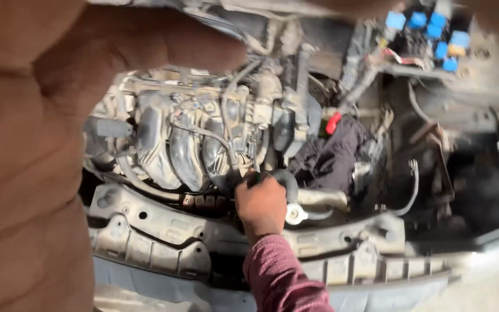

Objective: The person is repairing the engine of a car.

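Blurred left hand (36, 144) close to lens, grip unclear, right hand (261, 203) clenched around black hose (284, 180) beside radiator cap (295, 214)

Car repair spot: open engine bay (203, 138), fuse box (428, 34).

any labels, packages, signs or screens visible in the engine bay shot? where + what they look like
No packages, signs or screens show.
Possible label strip: small row of pale and reddish squares on the front crossmember, just left of the right hand; too blurred to tell.
Left hand: close to the lens, blurred, covers the left of the view and hides anything there.
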